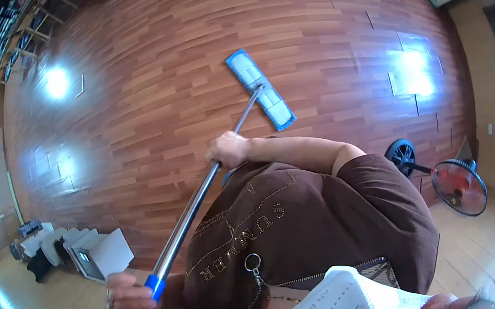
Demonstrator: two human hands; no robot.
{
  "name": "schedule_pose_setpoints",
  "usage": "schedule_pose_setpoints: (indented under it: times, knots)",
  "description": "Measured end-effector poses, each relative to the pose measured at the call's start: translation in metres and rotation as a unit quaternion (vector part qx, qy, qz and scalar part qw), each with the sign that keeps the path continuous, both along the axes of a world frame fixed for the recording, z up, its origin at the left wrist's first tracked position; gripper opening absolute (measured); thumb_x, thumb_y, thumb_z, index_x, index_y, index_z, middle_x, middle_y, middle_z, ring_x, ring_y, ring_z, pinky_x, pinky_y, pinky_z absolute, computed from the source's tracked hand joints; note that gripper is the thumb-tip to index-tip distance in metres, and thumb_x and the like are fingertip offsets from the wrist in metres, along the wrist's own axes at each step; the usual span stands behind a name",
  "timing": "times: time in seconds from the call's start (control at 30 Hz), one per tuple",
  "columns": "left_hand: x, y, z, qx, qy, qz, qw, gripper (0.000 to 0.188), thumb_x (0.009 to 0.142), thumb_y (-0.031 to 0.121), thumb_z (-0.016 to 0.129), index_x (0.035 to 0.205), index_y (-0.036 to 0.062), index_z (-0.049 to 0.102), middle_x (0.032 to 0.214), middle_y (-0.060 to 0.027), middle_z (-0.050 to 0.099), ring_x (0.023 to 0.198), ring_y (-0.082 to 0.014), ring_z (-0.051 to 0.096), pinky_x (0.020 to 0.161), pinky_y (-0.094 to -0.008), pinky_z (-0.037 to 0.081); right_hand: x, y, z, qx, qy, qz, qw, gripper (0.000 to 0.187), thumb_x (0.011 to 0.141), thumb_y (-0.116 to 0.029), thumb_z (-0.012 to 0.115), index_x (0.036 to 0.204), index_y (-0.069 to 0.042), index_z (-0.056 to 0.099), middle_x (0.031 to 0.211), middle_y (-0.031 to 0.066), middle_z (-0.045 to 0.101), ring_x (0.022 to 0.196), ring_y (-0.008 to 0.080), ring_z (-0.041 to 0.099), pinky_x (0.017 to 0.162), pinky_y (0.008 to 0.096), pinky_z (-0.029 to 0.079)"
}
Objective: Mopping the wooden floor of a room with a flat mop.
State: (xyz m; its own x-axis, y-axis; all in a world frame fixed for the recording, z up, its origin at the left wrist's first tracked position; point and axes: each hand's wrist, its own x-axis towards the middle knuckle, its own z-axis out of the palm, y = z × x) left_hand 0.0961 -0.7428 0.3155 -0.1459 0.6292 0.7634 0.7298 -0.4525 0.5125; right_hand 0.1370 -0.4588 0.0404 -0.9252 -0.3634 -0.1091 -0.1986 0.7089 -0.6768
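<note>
"Reddish-brown plank floor (185, 68), wood-grained. Fills most of the view, taking 12 as the top; glare patches at 10, 9 and between 2 and 3 o'clock."

"Next in size?"

"Brown shirt (306, 209) on the wearer, from the centre down toward 6 o'clock. Gold-coloured dots across the chest."

"Then the mop (188, 221). Position?"

"Slantwise. Metal pole runs from between 7 and 8 o'clock, up along the shirt's left side, past the centre toward 12."

"Off to the side?"

"Standing fan (458, 188), between 3 and 4 o'clock. Round cage, red showing through; dark round base nearer the centre."

"And the mop head (262, 94)?"

"Flat, pale, blue-edged rectangle, between 12 and 1 o'clock. Set at an angle on the floor; pole joins near its middle."

"White mask (338, 303) at 6 o'clock, noted. Hands: spread or closed?"

"Both closed. Right hand (230, 149), near centre, wrapped round the pole; thumb placement, cannot tell. Left hand (131, 307), between 7 and 8 o'clock, fingers curled round the blue grip (155, 286) at the pole's end."

"Smallest item?"

"Metal ring clip (256, 273), shirt front, near 6 o'clock. Apart from both hands."
</note>
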Motion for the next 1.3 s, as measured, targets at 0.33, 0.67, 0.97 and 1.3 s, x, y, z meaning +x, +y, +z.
schedule_pose_setpoints:
  times: [0.33, 0.67, 0.97, 1.3]
  knots:
    - [-0.004, 0.178, -0.056, -0.149, -0.127, -0.159, 0.968, 0.017, 0.075, 0.022, 0.074, 0.072, 0.0101, 0.063, 0.076, -0.0058, 0.07, 0.08, -0.025, 0.07, 0.088, -0.0437, 0.044, 0.131, 0.149, -0.06, 0.073, 0.055, -0.36, 0.928, 0.017, 0.062, -0.021, 0.067, 0.067, -0.012, 0.053, 0.067, 0.008, 0.056, 0.081, 0.0331, 0.058, 0.074, 0.0472, 0.045]
    - [0.012, 0.258, -0.062, -0.263, -0.198, -0.287, 0.9, 0.015, 0.063, 0.017, 0.077, 0.07, 0.0094, 0.066, 0.078, -0.0079, 0.072, 0.087, -0.0246, 0.07, 0.094, -0.0391, 0.039, 0.243, 0.146, -0.062, 0.103, -0.002, -0.555, 0.826, 0.015, 0.059, -0.017, 0.072, 0.073, -0.014, 0.065, 0.076, 0.0053, 0.063, 0.088, 0.0287, 0.06, 0.075, 0.0454, 0.045]
    - [0.008, 0.246, -0.044, -0.276, -0.184, -0.361, 0.872, 0.012, 0.064, 0.011, 0.075, 0.073, 0.0091, 0.067, 0.083, -0.0061, 0.072, 0.09, -0.0228, 0.07, 0.092, -0.0388, 0.039, 0.276, 0.089, -0.066, 0.089, -0.028, -0.506, 0.857, 0.015, 0.064, -0.026, 0.069, 0.073, -0.014, 0.065, 0.076, 0.006, 0.063, 0.087, 0.0279, 0.062, 0.077, 0.0422, 0.044]
    - [0.022, 0.201, -0.004, -0.223, -0.111, -0.201, 0.947, 0.014, 0.064, 0.014, 0.075, 0.064, 0.011, 0.061, 0.074, -0.004, 0.07, 0.082, -0.0226, 0.071, 0.087, -0.039, 0.044, 0.19, 0.131, -0.037, 0.099, 0.062, -0.4, 0.909, 0.015, 0.064, -0.024, 0.07, 0.074, -0.015, 0.064, 0.081, 0.0031, 0.063, 0.088, 0.0278, 0.06, 0.074, 0.0421, 0.044]
